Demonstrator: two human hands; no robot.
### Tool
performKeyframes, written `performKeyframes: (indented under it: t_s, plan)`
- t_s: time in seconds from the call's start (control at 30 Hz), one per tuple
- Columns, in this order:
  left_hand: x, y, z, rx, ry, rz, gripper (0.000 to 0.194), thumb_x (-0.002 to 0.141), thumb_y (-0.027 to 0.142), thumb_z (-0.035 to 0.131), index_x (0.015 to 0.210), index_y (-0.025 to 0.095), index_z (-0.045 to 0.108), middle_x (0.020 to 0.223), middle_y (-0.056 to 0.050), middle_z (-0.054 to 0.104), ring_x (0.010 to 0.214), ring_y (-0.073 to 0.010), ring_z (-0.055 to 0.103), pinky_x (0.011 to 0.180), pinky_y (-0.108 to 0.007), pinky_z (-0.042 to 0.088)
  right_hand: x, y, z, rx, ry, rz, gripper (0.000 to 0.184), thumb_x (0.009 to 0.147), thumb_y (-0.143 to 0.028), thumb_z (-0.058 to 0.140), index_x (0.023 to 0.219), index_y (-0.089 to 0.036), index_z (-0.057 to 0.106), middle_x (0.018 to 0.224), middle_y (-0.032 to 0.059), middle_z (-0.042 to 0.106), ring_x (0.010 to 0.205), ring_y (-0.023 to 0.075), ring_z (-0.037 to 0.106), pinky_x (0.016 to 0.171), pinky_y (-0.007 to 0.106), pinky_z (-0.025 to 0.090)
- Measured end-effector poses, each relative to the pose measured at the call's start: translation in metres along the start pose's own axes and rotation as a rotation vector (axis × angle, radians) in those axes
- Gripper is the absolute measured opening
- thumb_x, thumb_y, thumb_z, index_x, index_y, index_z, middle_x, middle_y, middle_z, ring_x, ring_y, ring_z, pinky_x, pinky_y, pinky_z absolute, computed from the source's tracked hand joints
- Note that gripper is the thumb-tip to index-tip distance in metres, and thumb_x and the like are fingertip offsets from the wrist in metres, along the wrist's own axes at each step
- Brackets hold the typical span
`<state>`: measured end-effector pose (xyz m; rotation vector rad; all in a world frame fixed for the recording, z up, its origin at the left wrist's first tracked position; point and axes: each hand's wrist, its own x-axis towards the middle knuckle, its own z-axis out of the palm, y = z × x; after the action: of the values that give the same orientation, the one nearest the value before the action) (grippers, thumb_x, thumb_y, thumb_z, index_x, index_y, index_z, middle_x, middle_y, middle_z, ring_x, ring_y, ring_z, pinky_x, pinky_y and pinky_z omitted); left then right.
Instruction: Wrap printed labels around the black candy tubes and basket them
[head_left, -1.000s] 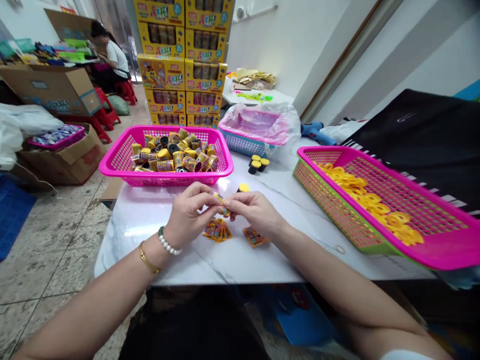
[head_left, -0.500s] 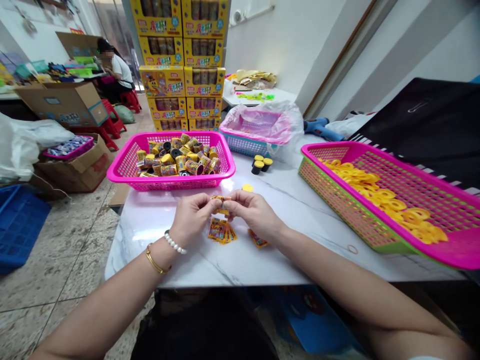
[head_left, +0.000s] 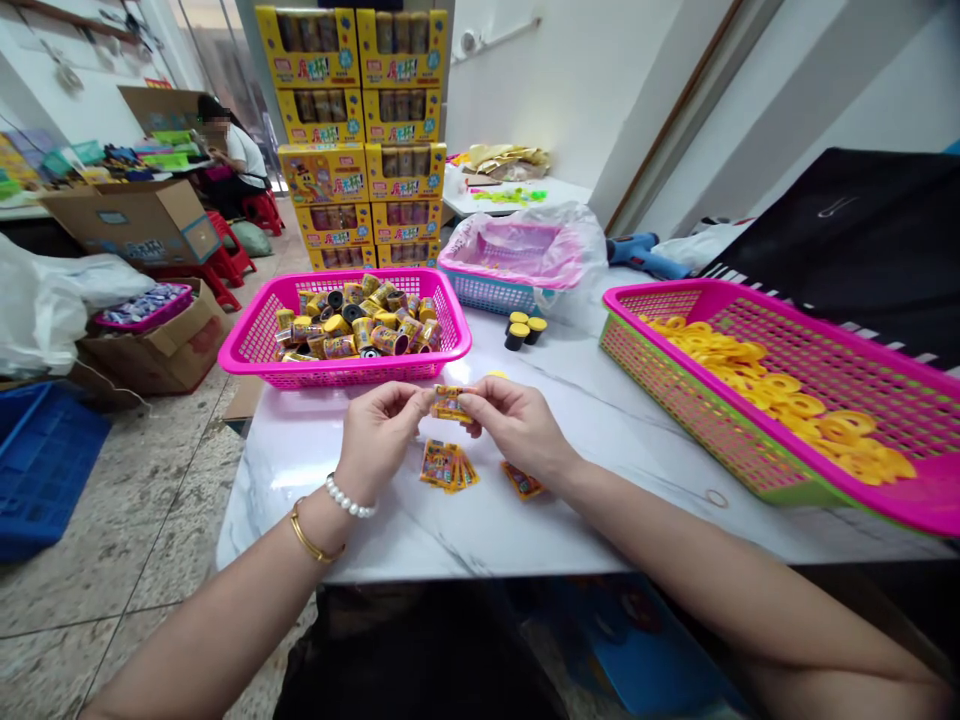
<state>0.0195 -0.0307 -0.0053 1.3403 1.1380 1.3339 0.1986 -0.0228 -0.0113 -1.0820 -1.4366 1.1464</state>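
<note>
From the head view, the left hand and right hand both clamp a small printed packet in their fingertips, held up off the bench, though the fingers partly hide it. More packets lie just nearer; a pink basket of canisters sits just beyond, within easy reach.

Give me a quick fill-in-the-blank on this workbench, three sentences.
The left hand wears a white pearl bracelet and a gold ____.
It and the right hand pinch a small printed orange packet above a white ____ tabletop.
____ black cylinders with yellow tops stand on that tabletop.

Missing words: bangle; marble; three.
</note>
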Motion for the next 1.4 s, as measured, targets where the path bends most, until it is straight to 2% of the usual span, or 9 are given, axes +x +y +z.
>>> performKeyframes:
  t_s: [0.23, 0.47, 0.7, 0.8, 0.9, 0.97, 1.07, 1.23, 1.4]
  plan:
    - [0.0, 0.001, -0.001, -0.086, -0.017, -0.061, 0.041, 0.078, 0.053, 0.074, 0.078, 0.012, 0.073, 0.063, -0.002, 0.061, 0.049, -0.0066, 0.044, 0.045, -0.02, 0.032, 0.001, 0.005, -0.001, -0.061, 0.005, -0.06, 0.047, 0.08, -0.064, 0.069, 0.07, -0.019, 0.06, 0.06, -0.0002, 0.063, 0.054, 0.0125, 0.057, 0.053, 0.027, 0.048]
    - [-0.005, 0.012, 0.002, -0.026, 0.0, -0.065, 0.026, 0.069, 0.039, 0.084, 0.078, 0.015, 0.08, 0.064, -0.003, 0.067, 0.055, -0.0086, 0.049, 0.05, -0.021, 0.037, -0.002, 0.013, 0.002, -0.285, 0.046, -0.223, 0.034, 0.091, -0.046, 0.061, 0.07, -0.019, 0.059, 0.06, -0.0013, 0.058, 0.055, 0.0116, 0.053, 0.054, 0.026, 0.043]
    - [0.002, 0.007, -0.002, -0.157, -0.066, -0.338, 0.031, 0.062, 0.037, 0.089, 0.076, 0.013, 0.076, 0.048, 0.0, 0.056, 0.04, -0.0057, 0.042, 0.037, -0.017, 0.024, -0.002, 0.009, -0.002, -0.527, 0.014, -0.487, 0.029, 0.096, -0.037, 0.058, 0.074, -0.019, 0.065, 0.065, 0.0004, 0.064, 0.059, 0.0123, 0.055, 0.059, 0.026, 0.045]
    - [0.008, 0.004, -0.005, -0.275, -0.111, -0.49, 0.027, 0.069, 0.032, 0.086, 0.084, 0.011, 0.076, 0.048, 0.001, 0.055, 0.035, -0.0046, 0.039, 0.032, -0.015, 0.017, 0.009, 0.008, -0.019, -0.67, 0.05, -0.587, 0.024, 0.094, -0.04, 0.061, 0.097, -0.019, 0.072, 0.096, 0.0092, 0.072, 0.088, 0.0212, 0.067, 0.082, 0.035, 0.054]
    - [0.012, 0.006, -0.008, -0.399, -0.113, -0.584, 0.015, 0.078, 0.019, 0.079, 0.087, 0.009, 0.074, 0.06, -0.001, 0.062, 0.036, -0.003, 0.043, 0.03, -0.013, 0.017, 0.025, 0.017, -0.041, -0.929, 0.165, -0.472, 0.032, 0.084, -0.032, 0.069, 0.113, -0.016, 0.072, 0.123, 0.0178, 0.066, 0.112, 0.0327, 0.062, 0.099, 0.049, 0.05]
    - [0.016, 0.007, -0.01, -0.475, -0.102, -0.629, 0.006, 0.082, 0.011, 0.072, 0.087, 0.006, 0.072, 0.066, -0.003, 0.064, 0.039, -0.0022, 0.046, 0.029, -0.011, 0.018, 0.033, 0.024, -0.052, -0.989, 0.127, -0.307, 0.03, 0.08, -0.022, 0.069, 0.108, -0.015, 0.073, 0.114, 0.0171, 0.07, 0.104, 0.0325, 0.065, 0.096, 0.051, 0.051]
    - [0.021, 0.009, -0.012, -0.579, -0.08, -0.678, 0.006, 0.089, 0.006, 0.063, 0.089, 0.004, 0.069, 0.073, -0.005, 0.065, 0.04, -0.0006, 0.045, 0.028, -0.009, 0.019, 0.038, 0.025, -0.06, -0.678, 0.03, -0.116, 0.022, 0.077, -0.022, 0.07, 0.098, -0.017, 0.072, 0.09, 0.0087, 0.073, 0.082, 0.0242, 0.068, 0.082, 0.042, 0.056]
    - [0.023, 0.01, -0.011, -0.658, -0.077, -0.693, 0.015, 0.095, 0.008, 0.054, 0.086, 0.005, 0.066, 0.074, -0.005, 0.065, 0.037, 0.0004, 0.041, 0.026, -0.008, 0.021, 0.026, 0.001, -0.046, 0.239, -0.139, -0.043, 0.04, 0.073, -0.045, 0.081, 0.102, -0.022, 0.069, 0.095, 0.0036, 0.074, 0.08, 0.0177, 0.07, 0.075, 0.035, 0.059]
    - [0.02, 0.005, -0.005, -0.679, -0.084, -0.666, 0.009, 0.091, 0.005, 0.06, 0.082, 0.006, 0.065, 0.068, -0.001, 0.06, 0.037, -0.0002, 0.043, 0.026, -0.008, 0.021, 0.013, -0.005, -0.02, 0.31, -0.097, -0.07, 0.041, 0.071, -0.048, 0.086, 0.1, -0.023, 0.072, 0.098, 0.0023, 0.074, 0.087, 0.016, 0.069, 0.086, 0.035, 0.058]
